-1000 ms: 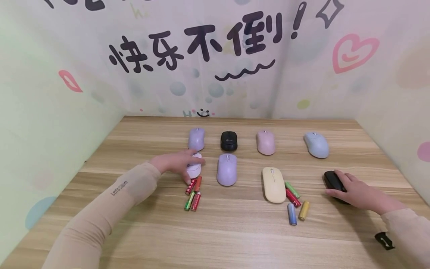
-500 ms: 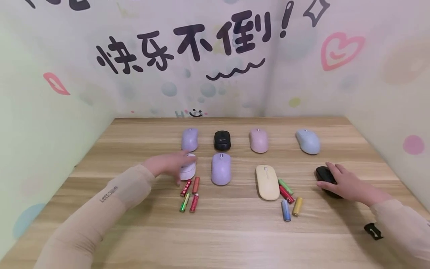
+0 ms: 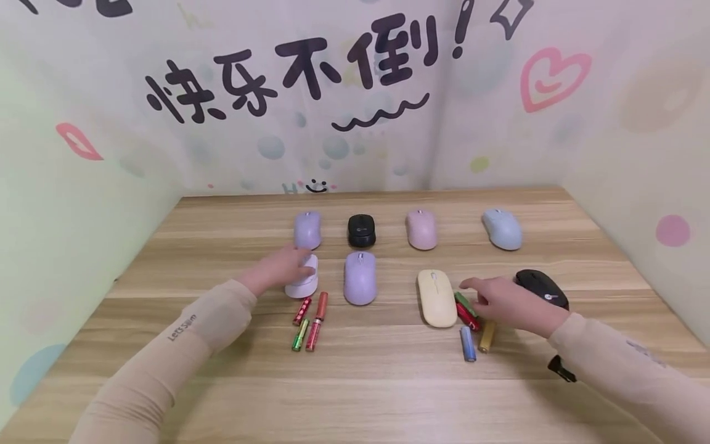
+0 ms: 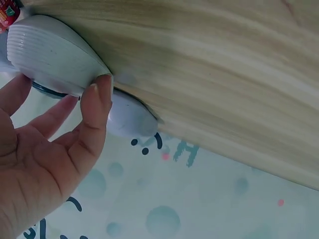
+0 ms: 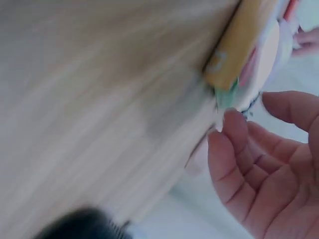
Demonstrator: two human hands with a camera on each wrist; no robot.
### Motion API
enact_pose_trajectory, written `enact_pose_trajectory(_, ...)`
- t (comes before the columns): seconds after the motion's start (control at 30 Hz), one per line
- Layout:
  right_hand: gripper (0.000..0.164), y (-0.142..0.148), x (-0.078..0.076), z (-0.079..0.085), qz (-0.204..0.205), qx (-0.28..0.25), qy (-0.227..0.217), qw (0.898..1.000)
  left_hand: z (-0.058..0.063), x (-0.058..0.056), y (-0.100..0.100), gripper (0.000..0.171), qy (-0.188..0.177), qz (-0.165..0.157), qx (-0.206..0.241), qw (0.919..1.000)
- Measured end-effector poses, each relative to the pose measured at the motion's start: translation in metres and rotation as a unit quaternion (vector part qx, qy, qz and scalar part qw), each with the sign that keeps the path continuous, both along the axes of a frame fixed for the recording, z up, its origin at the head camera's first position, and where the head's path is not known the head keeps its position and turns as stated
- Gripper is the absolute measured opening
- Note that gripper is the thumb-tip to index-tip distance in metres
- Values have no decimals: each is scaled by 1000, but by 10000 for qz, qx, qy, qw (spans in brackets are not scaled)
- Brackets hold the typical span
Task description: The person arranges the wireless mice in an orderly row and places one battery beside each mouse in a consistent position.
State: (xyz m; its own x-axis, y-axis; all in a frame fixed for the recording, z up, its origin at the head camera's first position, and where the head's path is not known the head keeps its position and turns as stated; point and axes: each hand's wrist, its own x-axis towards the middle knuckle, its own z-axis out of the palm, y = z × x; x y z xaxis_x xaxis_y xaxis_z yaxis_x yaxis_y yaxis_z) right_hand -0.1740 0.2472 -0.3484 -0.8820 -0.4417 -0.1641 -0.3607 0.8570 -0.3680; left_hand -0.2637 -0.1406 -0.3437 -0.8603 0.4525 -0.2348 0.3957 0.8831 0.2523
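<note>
My left hand is over a white computer mouse at the left of the table. In the left wrist view its thumb and curved fingers grip the sides of the white mouse. My right hand hovers left of a black mouse, bent fingers holding nothing. Its fingertips are near a green battery and a red battery, beside a cream mouse. A yellow battery, partly covered by the hand, and a blue battery lie nearer.
Below the white mouse lie several batteries, among them an orange one and a green one. A purple mouse sits mid-table. Behind stand a black mouse, a pink mouse and a blue mouse. Printed cloth walls enclose the table.
My right hand has left the black mouse and moved left to the batteries by the cream mouse. The left hand stays at the white mouse. The head view has shifted a little.
</note>
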Motion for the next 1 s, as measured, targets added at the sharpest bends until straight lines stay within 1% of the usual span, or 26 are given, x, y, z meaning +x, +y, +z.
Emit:
enact_pose_trajectory(0.07, 37, -6, -3, -5, 22, 143, -151, 9998, -2, 1, 1, 40, 113, 50, -37, 9999)
enact_pose_trajectory(0.17, 39, -11, -6, -9, -110, 271, -358, 9989, -3, 1, 3, 40, 225, 103, -161, 9996)
enact_pose_trajectory(0.3, 44, -12, -9, -11, -274, 210, -591, 9977, -2, 1, 6, 39, 327, 125, -314, 9989)
enact_pose_trajectory(0.4, 44, -11, -10, -12, -151, 239, -567, 9980, 1, 1, 9, 37, 345, 122, -391, 9986)
enact_pose_trajectory(0.53, 40, -11, -12, -12, 53, 340, -446, 9984, 4, 2, 11, 37, 288, 154, -507, 9982)
enact_pose_trajectory(0.6, 39, -10, -12, -12, 28, 328, -525, 9981, 5, 2, 12, 38, 238, 183, -528, 9982)
enact_pose_trajectory(0.73, 38, -8, -13, -11, -159, 209, -783, 9966, 6, 2, 13, 39, 137, 248, -537, 9982)
enact_pose_trajectory(0.8, 40, -5, -15, -8, -276, 136, -790, 9964, 6, 2, 14, 39, 110, 250, -556, 9981)
enact_pose_trajectory(0.9, 41, 5, -22, -1, -463, 15, -618, 9970, 6, 2, 14, 40, 56, 264, -590, 9979)
enact_pose_trajectory(0.97, 43, 16, -29, 7, -611, -139, -424, 9971, 5, 2, 15, 41, 18, 265, -589, 9979)
enact_pose_trajectory(1.0, 44, 23, -34, 11, -754, -226, -404, 9961, 5, 2, 15, 41, -9, 276, -586, 9979)
